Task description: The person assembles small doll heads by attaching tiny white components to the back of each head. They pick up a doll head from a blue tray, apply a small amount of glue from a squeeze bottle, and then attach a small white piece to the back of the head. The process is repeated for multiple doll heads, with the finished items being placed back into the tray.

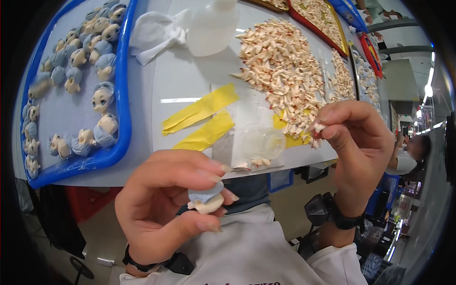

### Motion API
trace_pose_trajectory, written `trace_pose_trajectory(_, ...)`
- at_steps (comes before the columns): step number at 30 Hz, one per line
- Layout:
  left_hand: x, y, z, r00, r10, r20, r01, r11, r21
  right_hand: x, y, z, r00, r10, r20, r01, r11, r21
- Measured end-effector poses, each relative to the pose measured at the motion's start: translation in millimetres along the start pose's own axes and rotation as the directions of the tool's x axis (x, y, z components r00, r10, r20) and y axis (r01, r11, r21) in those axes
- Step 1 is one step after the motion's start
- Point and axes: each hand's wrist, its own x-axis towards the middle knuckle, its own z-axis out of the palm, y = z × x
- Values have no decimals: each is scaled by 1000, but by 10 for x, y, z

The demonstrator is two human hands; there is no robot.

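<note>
My left hand [154, 202] is closed around a small doll head [209, 202] with pale blue hair, held between thumb and fingers in front of the table's near edge. The head lies tilted, and its face cannot be made out. Off to the right, my right hand [361, 147] pinches a tiny cream-coloured piece [319, 127] between thumb and forefinger. That hand hovers by the near right end of a big pile of similar small cream pieces [282, 66], many with reddish tips. A clear round dish [266, 141] sits between my hands, with a few loose pieces [256, 163] beside it.
At the left, a blue-rimmed tray [124, 95] holds several blue-haired doll heads [102, 97]. Yellow tape strips [202, 108] lie mid-table. Behind them are a white cloth [159, 33] and a translucent bottle [213, 31]. A red-edged tray of pieces [317, 21] stands far right.
</note>
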Motion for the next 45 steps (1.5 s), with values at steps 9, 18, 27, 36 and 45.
trace_pose_trajectory(9, 33, -68, -92, 993, 101, 52, -105, 992, 64, 177, -155, 151, 926, -172, 337, 325, 819, -473)
trace_pose_trajectory(18, 75, -28, -162, 970, 96, 221, -130, 981, 143, 164, -195, 239, 918, -235, 321, 377, 770, -515)
trace_pose_trajectory(27, 61, 65, -20, 957, 143, 253, -216, 932, 290, -158, -240, 330, 930, -184, 318, 214, 975, -60)
trace_pose_trajectory(36, -17, 82, 74, 912, 299, 280, -409, 693, 593, -198, -158, 324, 861, -410, 302, 475, 860, -186)
trace_pose_trajectory(45, 5, -20, -91, 944, 292, 153, -329, 799, 503, 199, 163, -229, 986, -88, 142, 148, 857, -493)
